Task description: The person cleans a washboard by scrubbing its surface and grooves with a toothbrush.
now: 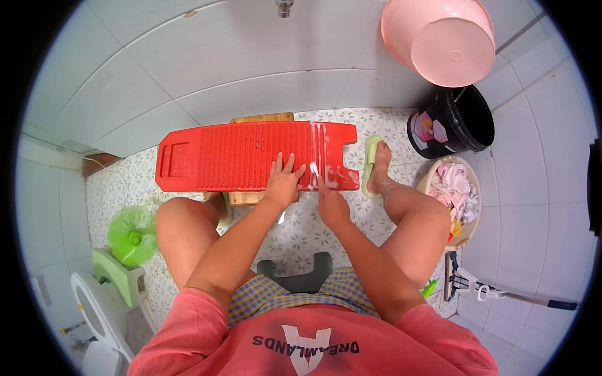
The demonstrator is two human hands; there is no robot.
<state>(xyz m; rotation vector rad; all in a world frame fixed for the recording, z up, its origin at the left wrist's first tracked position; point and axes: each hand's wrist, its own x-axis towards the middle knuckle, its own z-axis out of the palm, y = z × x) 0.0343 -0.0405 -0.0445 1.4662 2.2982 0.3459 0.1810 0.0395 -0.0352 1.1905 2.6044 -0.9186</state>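
Observation:
A red plastic washboard (pixel 238 156) lies across a wooden stool (pixel 246 198), its ridged face up. White suds (pixel 335 178) sit in the grooves at its right end. My left hand (pixel 285 180) rests on the ridges with its fingers spread, pressing on the board and holding nothing. Just right of it, my right hand (pixel 334 203) is closed around a small white-headed brush (pixel 314 169) that looks like a toothbrush. The brush head is at the sudsy grooves; most of its handle is hidden by my fingers.
A black bucket (pixel 423 135), a hanging pink basin (pixel 454 53) and a basket of laundry (pixel 476 216) are on the right, with a mop (pixel 483 288) below. On the left are a green brush-like disc (pixel 133 229), a green stool (pixel 116 269) and a toilet (pixel 94 307).

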